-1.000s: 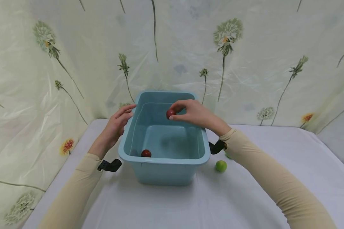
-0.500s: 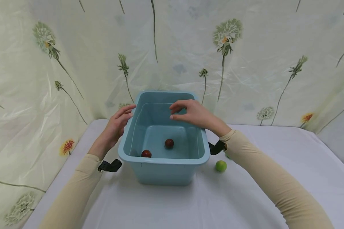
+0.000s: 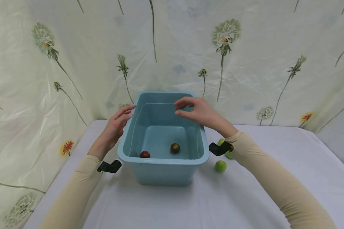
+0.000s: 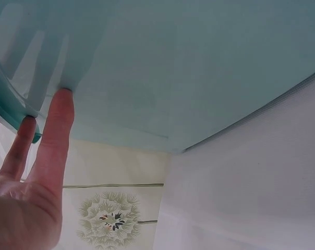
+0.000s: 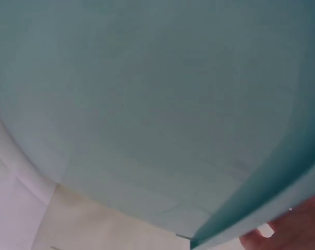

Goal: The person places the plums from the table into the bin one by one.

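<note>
A light blue plastic basin stands on the table. Inside on its floor lie two small round fruits that look like plums: a red one by the near left corner and a brownish-red one right of the middle. My left hand is at the basin's left side; in the left wrist view its extended fingers touch the outer wall. Over the right part of the basin hovers my right hand, thumb and fingers apart, holding nothing.
Right of the basin, several green limes lie on the white tablecloth, some partly behind the right wrist's black camera. A flower-printed sheet hangs behind and along the left.
My right hand has let go of the brownish-red plum, which fell to the basin floor and rolled slightly right and nearer. That hand then shifted a little right. The left hand stayed put.
</note>
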The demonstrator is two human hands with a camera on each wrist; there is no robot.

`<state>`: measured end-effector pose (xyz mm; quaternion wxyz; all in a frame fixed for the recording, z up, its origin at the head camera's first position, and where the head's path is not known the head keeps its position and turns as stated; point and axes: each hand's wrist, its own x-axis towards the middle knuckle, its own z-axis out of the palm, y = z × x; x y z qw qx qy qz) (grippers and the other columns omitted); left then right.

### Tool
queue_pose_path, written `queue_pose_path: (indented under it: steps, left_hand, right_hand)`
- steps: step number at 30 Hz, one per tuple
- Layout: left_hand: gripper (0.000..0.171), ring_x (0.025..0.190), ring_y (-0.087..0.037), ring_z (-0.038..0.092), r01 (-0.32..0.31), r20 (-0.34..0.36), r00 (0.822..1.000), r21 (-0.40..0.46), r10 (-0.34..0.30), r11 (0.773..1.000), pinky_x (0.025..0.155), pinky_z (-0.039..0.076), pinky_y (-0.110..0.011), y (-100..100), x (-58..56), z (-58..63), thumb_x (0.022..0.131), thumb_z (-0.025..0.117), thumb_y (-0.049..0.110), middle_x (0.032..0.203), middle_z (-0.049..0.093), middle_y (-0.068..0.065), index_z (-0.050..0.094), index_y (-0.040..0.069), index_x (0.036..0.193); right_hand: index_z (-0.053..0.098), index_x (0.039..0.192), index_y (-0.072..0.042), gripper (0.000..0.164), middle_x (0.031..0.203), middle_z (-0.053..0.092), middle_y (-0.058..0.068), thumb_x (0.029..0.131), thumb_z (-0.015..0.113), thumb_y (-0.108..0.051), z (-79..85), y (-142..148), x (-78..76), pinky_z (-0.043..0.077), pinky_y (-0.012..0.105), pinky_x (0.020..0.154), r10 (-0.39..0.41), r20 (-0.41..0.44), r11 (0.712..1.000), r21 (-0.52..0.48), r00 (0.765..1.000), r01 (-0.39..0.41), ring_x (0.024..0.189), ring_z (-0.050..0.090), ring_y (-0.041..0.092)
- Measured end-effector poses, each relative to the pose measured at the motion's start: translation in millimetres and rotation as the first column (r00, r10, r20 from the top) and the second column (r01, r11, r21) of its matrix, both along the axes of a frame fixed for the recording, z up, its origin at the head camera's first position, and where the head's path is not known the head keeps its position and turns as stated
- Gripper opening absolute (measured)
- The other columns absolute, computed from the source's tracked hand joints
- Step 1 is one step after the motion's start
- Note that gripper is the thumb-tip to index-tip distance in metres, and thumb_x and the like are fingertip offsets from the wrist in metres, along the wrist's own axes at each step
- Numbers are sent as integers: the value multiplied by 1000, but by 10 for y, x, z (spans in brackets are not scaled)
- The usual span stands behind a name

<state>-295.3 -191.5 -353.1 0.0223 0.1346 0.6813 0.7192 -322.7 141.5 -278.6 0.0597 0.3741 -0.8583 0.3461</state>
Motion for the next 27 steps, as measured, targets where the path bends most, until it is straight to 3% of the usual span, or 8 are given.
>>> queue_pose_path:
  steps: [5,14,19,27]
  left_hand:
    - [42,116,-26,55,7,-1,1000,10,-7,1000,77,56,-32,5,14,2,103,51,31,142,44,-8,48,22,144]
    - [43,112,-23,58,6,8,1000,23,-7,1000,74,56,-29,9,-2,-16,102,53,32,141,45,-7,49,21,143]
    - [43,115,-23,56,7,14,1000,21,-8,1000,74,56,-30,9,-2,-7,102,52,32,142,44,-6,48,21,144]
    - [46,114,-24,57,7,18,1000,18,-7,1000,74,56,-30,-4,8,26,101,55,35,141,45,-7,48,21,144]
  right_hand:
    - [67,121,-18,32,113,69,0,92,70,-32,46,70,31,42,44,95,-20,-2,1000,-18,1000,20,105,61,12]
    - [65,124,-15,35,117,67,4,93,69,-32,66,253,77,43,49,95,-58,-10,996,-74,998,57,110,60,20]
    - [65,125,-15,35,117,67,-2,94,69,-31,67,377,117,45,45,95,-91,-18,990,-110,996,88,107,60,13]
    - [64,126,-14,35,118,67,2,94,69,-27,74,531,154,44,40,93,-143,-21,981,-138,989,139,106,60,13]
